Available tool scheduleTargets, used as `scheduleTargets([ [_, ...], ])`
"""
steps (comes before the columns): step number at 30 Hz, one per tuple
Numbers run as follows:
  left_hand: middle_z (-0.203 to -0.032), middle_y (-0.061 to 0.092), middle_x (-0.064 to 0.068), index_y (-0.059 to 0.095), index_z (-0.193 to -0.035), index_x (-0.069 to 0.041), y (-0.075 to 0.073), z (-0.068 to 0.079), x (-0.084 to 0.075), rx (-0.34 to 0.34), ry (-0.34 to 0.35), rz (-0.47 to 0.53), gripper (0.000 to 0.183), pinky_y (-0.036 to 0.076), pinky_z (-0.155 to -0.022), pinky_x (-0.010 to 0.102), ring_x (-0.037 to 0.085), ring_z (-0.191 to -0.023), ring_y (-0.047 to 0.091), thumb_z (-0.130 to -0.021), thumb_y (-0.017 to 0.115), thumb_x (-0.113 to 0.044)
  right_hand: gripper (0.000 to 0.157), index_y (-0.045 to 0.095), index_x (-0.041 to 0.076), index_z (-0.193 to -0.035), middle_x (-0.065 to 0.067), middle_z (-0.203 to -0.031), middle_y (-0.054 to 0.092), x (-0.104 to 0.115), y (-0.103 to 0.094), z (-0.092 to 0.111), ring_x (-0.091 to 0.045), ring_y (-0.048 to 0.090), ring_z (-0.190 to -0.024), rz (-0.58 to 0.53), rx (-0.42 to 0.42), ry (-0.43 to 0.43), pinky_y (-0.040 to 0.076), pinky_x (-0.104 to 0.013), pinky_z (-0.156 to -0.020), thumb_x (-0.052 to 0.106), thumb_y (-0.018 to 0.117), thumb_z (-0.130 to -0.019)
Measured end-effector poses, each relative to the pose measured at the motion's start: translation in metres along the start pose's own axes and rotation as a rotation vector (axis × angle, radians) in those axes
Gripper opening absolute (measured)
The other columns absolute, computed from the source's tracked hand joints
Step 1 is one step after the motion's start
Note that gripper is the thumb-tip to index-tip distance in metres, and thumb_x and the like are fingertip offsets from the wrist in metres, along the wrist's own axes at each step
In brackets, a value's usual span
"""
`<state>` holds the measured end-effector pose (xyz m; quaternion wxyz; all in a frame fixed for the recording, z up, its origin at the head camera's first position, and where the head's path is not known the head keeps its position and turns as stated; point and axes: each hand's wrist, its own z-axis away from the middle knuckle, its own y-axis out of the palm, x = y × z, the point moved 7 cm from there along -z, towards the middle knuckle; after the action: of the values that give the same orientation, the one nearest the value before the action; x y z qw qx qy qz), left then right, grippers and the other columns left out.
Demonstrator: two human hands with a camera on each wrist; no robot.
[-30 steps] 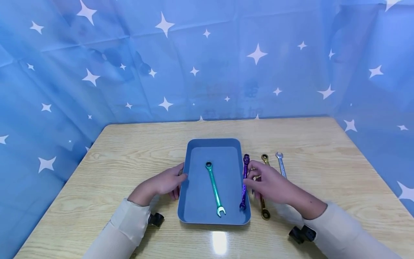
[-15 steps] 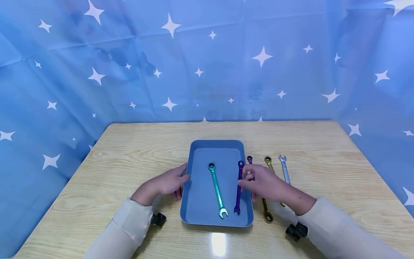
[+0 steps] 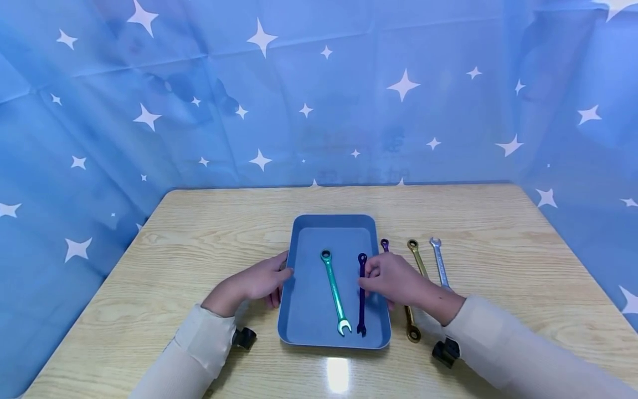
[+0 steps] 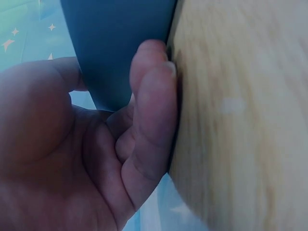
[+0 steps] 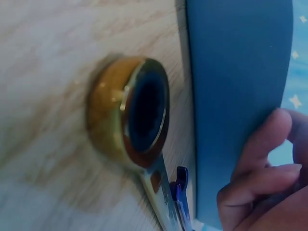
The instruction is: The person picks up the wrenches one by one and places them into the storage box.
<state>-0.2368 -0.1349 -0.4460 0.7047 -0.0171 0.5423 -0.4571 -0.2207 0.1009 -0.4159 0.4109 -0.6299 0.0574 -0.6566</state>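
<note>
In the head view, my left hand (image 3: 259,280) holds the left side of a blue tray (image 3: 334,220), thumb at the rim and fingers along the outer wall. The left wrist view has those fingers (image 4: 155,103) between the tray wall (image 4: 120,38) and the tabletop. My right hand (image 3: 396,281) reaches over the tray's right rim and pinches a dark purple ratchet wrench (image 3: 361,310) by its upper part, ring end away from me. Left of it in the tray lies a green ratchet wrench (image 3: 334,291), its open jaw toward me.
Right of the tray on the wooden table (image 3: 224,216) lie a second purple wrench (image 3: 385,245), a gold double-ring wrench (image 3: 411,321) and a silver wrench (image 3: 440,260). My right forearm partly covers them. A blue curtain with white stars (image 3: 319,111) hangs behind the table.
The dark purple wrench has moved left, from the tray's right rim to inside it beside the green wrench, carried by my right hand. My left hand stays on the tray.
</note>
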Motion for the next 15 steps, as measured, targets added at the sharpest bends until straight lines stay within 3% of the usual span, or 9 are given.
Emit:
scheduleTargets([
  [15,-0.065,0.061,0.015,0.013,-0.148,-0.025,-0.0007,0.0006,-0.0003,0.001,0.007,0.005,0.053,0.053,-0.049,0.039,0.028,-0.051,0.062,-0.099,0.031,-0.027,0.028,0.054,0.011,-0.058,0.002,-0.046,0.059,0.0009,0.0051,-0.0080,-0.009,0.037,-0.029,0.149,-0.058,0.125,0.033,-0.020,-0.031,0.020,0.062,-0.083],
])
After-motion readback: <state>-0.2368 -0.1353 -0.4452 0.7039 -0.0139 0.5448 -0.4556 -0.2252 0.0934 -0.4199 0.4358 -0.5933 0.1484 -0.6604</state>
